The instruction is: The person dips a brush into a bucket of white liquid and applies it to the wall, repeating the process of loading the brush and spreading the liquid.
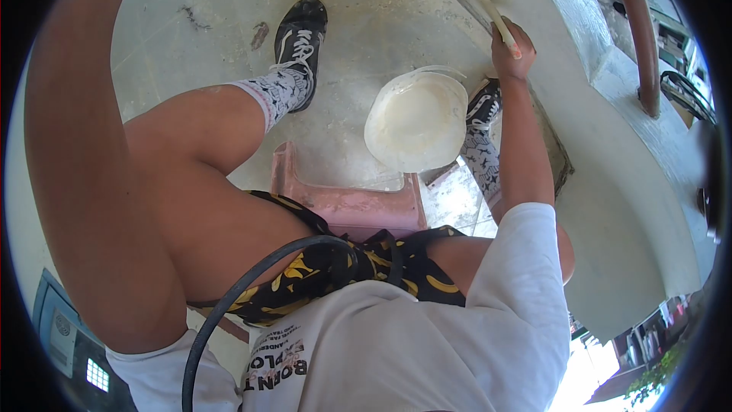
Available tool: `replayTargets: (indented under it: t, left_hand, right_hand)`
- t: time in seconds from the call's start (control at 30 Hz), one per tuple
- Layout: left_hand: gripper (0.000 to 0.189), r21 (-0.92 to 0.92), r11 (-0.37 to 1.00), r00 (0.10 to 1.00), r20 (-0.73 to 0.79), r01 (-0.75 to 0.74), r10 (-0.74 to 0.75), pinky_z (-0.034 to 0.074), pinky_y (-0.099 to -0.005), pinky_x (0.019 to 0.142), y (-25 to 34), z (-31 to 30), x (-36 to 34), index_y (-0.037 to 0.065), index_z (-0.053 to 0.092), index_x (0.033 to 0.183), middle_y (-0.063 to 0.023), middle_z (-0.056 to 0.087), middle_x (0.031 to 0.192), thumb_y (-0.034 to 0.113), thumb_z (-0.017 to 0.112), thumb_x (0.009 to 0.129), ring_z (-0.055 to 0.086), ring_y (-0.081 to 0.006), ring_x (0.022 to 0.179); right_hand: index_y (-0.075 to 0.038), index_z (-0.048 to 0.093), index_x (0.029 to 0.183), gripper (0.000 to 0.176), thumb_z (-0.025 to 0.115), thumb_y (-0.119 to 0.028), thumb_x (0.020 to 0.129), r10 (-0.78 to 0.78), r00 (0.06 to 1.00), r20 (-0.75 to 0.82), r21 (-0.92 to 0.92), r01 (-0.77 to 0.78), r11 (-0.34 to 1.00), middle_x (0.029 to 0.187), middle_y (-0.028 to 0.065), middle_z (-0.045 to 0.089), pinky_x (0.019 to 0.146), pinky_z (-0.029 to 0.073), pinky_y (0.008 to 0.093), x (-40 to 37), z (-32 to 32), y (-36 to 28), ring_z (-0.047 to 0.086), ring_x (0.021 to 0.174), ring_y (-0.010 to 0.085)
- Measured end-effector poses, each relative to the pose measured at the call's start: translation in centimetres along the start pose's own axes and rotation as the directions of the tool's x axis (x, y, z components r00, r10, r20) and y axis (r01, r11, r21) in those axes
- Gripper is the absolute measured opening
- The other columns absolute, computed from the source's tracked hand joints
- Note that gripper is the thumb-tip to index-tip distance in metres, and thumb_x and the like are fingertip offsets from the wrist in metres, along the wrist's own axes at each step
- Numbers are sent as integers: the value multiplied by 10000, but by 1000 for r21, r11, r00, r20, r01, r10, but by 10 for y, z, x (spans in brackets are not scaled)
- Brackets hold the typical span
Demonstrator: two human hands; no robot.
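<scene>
My right hand (514, 49) is closed around a paintbrush (499, 19) with a pale handle and an orange tip at its near end. The brush's far end lies against the foot of the pale curved wall (560, 46), close to where it meets the floor. Between my feet stands a round white bucket (415, 118) holding whitish liquid, with smears on its rim. My left arm (84, 152) reaches forward past the top left edge, and its hand is out of the picture.
I sit on a worn pink stool (354, 210). A black shoe (300, 49) rests on the stained floor (206, 0); the other shoe (484, 103) is beside the bucket, close to the wall. A brown pipe (640, 30) rises at right. A black cable (229, 297) crosses my lap.
</scene>
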State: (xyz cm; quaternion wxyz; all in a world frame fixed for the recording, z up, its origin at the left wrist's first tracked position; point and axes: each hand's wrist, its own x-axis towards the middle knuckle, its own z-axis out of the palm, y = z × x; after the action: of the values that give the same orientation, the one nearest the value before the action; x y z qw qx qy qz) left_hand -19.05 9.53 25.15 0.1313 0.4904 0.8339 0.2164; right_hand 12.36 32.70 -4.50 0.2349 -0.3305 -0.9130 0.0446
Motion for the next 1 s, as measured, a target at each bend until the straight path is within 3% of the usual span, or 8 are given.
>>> replayTargets:
  t: [0.27, 0.37, 0.47, 0.5, 0.53, 0.57, 0.63, 1.0]
  left_hand:
    - [342, 168, 943, 947, -96, -288, 306, 482, -324, 779, 3, 0, -12, -8, 647, 1060, -140, 660, 946, 260, 657, 848, 619, -211, 883]
    - [345, -2, 1000, 999, -45, 18, -18, 485, -329, 774, 9, 1, -9, -9, 640, 1068, -139, 658, 942, 258, 660, 849, 620, -211, 881]
    - [348, 178, 963, 968, -113, -201, 223, 486, -328, 753, -17, 4, -5, -11, 635, 1074, -133, 652, 928, 254, 661, 850, 619, -207, 860]
    - [353, -467, 846, 948, 47, -256, 313, 486, -327, 741, -59, -3, 16, -14, 632, 1079, -134, 650, 918, 255, 658, 852, 619, -202, 841]
    - [358, -915, 394, 873, 117, -91, 474, 486, -326, 730, -54, -6, 25, -17, 630, 1084, -135, 649, 909, 256, 655, 854, 619, -197, 823]
    - [358, -917, 388, 869, 116, -92, 481, 486, -326, 730, -50, -8, 22, -17, 630, 1084, -135, 649, 909, 256, 655, 854, 619, -197, 823]
    - [367, 19, 999, 999, 26, 42, -42, 486, -325, 726, 32, -12, -1, -23, 620, 1103, -143, 650, 877, 248, 649, 858, 620, -189, 786]
    - [387, -7, 993, 987, -113, -116, 115, 489, -318, 628, 22, -2, -11, -44, 589, 1153, -158, 659, 814, 207, 646, 864, 621, -194, 691]
  right_hand:
    - [-78, 701, 893, 185, 781, -126, 733, -69, 992, -109, 63, 76, 995, 873, 89, 710, 673, 561, 347, -17, -40, -11, 689, 744, 263]
    - [-85, 701, 889, 175, 778, -128, 737, -69, 995, -78, 78, 75, 994, 865, 87, 708, 668, 560, 348, -26, -16, -6, 688, 742, 263]
    - [-95, 704, 897, 176, 774, -127, 738, -47, 998, -49, 38, 49, 998, 856, 92, 704, 684, 556, 356, -16, -5, 0, 686, 758, 260]
    - [-98, 706, 901, 178, 772, -127, 739, -40, 998, -55, 14, 41, 999, 853, 92, 703, 688, 555, 359, -9, -7, 0, 685, 762, 260]
    - [-92, 708, 899, 177, 773, -132, 739, -3, 997, -73, 21, 4, 1000, 854, 89, 704, 690, 554, 359, -1, -14, 1, 684, 763, 264]
    - [-92, 708, 899, 177, 773, -132, 739, 0, 997, -74, 13, 1, 1000, 854, 89, 704, 690, 554, 359, 4, -25, 2, 684, 763, 264]
    - [-84, 711, 899, 167, 766, -125, 748, -74, 987, -140, 9, 76, 997, 853, 88, 706, 687, 554, 353, 15, -55, -7, 683, 760, 270]
    - [-88, 706, 889, 149, 767, -140, 763, -185, 978, -97, 37, 190, 981, 828, 85, 702, 669, 548, 334, 19, -50, -39, 684, 733, 262]
